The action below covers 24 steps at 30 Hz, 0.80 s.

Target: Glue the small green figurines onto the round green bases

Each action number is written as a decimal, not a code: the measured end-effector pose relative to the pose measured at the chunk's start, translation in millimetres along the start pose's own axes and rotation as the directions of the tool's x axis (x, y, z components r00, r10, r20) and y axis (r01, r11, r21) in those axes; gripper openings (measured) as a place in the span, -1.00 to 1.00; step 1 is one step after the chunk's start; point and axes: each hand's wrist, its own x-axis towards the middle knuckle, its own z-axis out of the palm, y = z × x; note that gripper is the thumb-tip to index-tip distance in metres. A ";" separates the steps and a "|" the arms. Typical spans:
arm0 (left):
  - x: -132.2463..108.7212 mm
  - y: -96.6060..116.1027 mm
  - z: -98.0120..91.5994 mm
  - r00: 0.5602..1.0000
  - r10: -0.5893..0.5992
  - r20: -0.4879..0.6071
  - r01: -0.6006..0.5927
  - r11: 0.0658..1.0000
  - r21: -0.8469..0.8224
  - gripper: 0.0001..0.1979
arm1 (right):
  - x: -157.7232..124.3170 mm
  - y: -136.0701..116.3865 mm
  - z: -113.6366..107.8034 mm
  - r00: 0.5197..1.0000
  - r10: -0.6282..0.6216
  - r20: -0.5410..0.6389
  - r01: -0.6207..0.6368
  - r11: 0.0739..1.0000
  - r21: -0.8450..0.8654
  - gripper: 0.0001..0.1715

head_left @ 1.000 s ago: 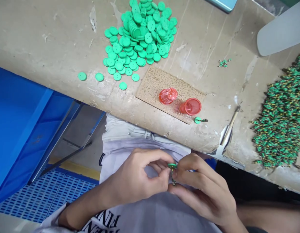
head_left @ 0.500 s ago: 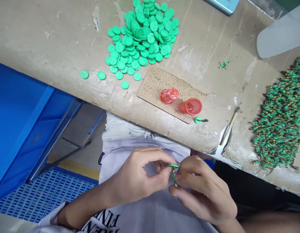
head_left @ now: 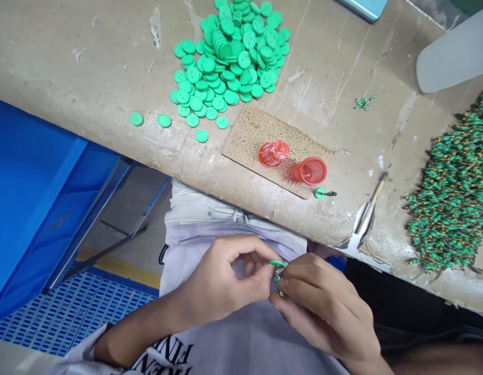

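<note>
My left hand (head_left: 229,276) pinches the edge of a green round disc (head_left: 276,263) between thumb and forefinger, close to my body. Below the disc hangs a small green, black and yellow figurine (head_left: 278,285), its foot end against the disc. The fingertips of my right hand (head_left: 327,304) are closed around the figurine from the right. Whether the two pieces are stuck together I cannot tell. On the table beyond, another figurine on a green disc (head_left: 320,193) lies on its side beside a red cup (head_left: 313,171).
A heap of green discs (head_left: 233,67) covers the table's back middle. A brown board (head_left: 249,133) carries the cup and a red glossy lump (head_left: 274,153). To the right are a brush-like tool (head_left: 372,203), many massed figurines (head_left: 448,203) and a whitish container (head_left: 456,57).
Both hands have shifted very slightly left with the disc and figurine. The right fingertips have closed in a little on the figurine. The table things stay as they were.
</note>
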 end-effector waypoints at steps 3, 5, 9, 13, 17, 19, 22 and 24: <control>0.2 -1.3 0.3 1.000 -0.030 -0.003 0.030 0.999 -0.017 -0.91 | 0.2 0.1 -0.2 1.000 -0.006 0.013 0.006 1.000 -0.014 -0.82; 0.5 -1.4 0.9 1.000 -0.028 -0.011 0.028 0.999 -0.016 -0.90 | 0.3 -0.1 -0.5 1.000 -0.008 0.011 0.008 1.000 -0.016 -0.82; 0.5 0.6 1.9 0.999 0.008 -0.045 -0.007 1.000 0.018 -0.86 | 0.5 -1.1 -1.8 1.000 0.004 0.012 -0.004 1.000 -0.025 -0.82; 0.3 3.5 1.3 0.998 0.045 -0.041 -0.042 0.998 0.055 -0.82 | 0.8 -2.4 -2.6 1.000 0.022 0.007 -0.021 0.999 -0.035 -0.83; 0.6 3.0 -0.1 0.999 0.046 -0.017 -0.044 0.997 0.066 -0.81 | 0.9 -2.2 -2.4 1.000 0.011 0.009 -0.011 1.000 -0.020 -0.83; 0.4 2.2 -0.5 0.999 0.034 -0.008 -0.033 0.996 0.080 -0.81 | 0.0 -1.3 -2.4 1.000 0.007 0.011 -0.007 1.000 -0.015 -0.84; -0.1 2.3 -0.8 1.000 0.027 0.008 -0.028 0.994 0.106 -0.82 | -2.5 0.8 -2.5 1.000 -0.014 0.027 0.014 1.000 0.003 -0.87; -0.2 3.0 -1.0 0.999 0.040 0.016 -0.042 0.990 0.132 -0.81 | -4.4 2.1 -2.5 0.999 -0.020 0.040 0.019 1.000 0.011 -0.89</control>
